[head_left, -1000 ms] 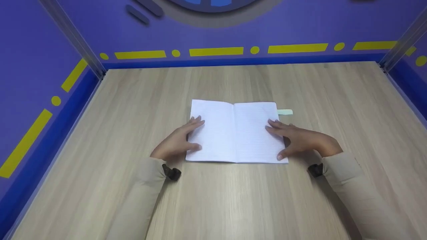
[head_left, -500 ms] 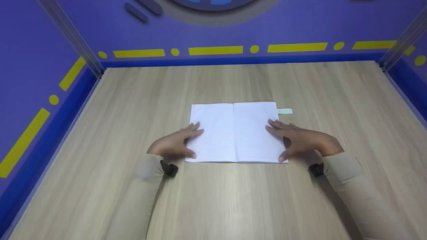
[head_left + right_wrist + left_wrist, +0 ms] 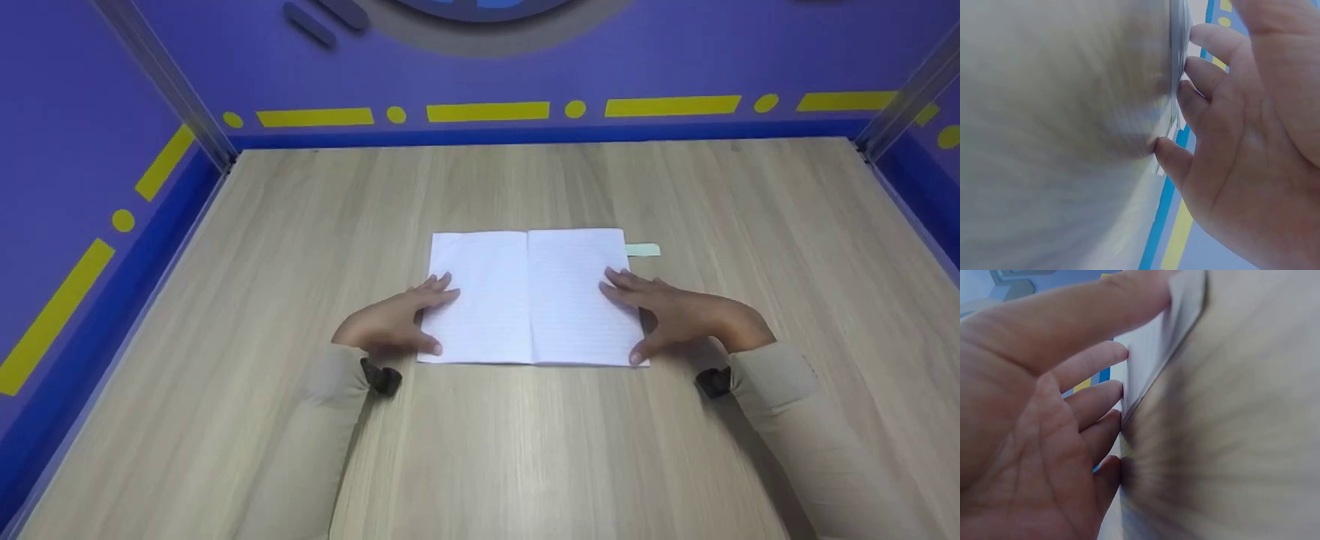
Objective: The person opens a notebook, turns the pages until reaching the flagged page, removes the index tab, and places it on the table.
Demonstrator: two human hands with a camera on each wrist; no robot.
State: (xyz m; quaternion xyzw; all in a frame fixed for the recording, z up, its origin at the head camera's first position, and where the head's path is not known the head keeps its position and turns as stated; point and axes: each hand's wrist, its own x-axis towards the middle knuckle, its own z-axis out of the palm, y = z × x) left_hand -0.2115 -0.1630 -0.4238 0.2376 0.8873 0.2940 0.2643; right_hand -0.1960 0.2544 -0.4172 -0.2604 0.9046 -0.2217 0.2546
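Note:
A notebook [image 3: 487, 300] lies spread at its middle on the table, showing two faintly lined white pages. A pale green tab [image 3: 643, 250] sticks out past its right edge near the top. My left hand [image 3: 397, 319] rests its fingertips and thumb on the left page's outer margin, fingers spread. On the opposite side my right hand [image 3: 679, 315] touches the right page in the same way, thumb near the lower corner. In the left wrist view the thumb lies on the page corner [image 3: 1188, 304]. The right wrist view shows fingertips along the notebook's edge [image 3: 1175, 62].
The wood-grain table [image 3: 525, 457] extends around the notebook on all sides. Purple panels [image 3: 480, 75] with yellow dashes and dots stand along its back and both sides. A small dark device [image 3: 382, 379] is strapped at each wrist, over beige sleeves [image 3: 304, 450].
The left page's far corner has come down toward me and lies flatter. My left hand has shifted slightly left and nearer, its thumb lower on the margin. My right hand has barely moved.

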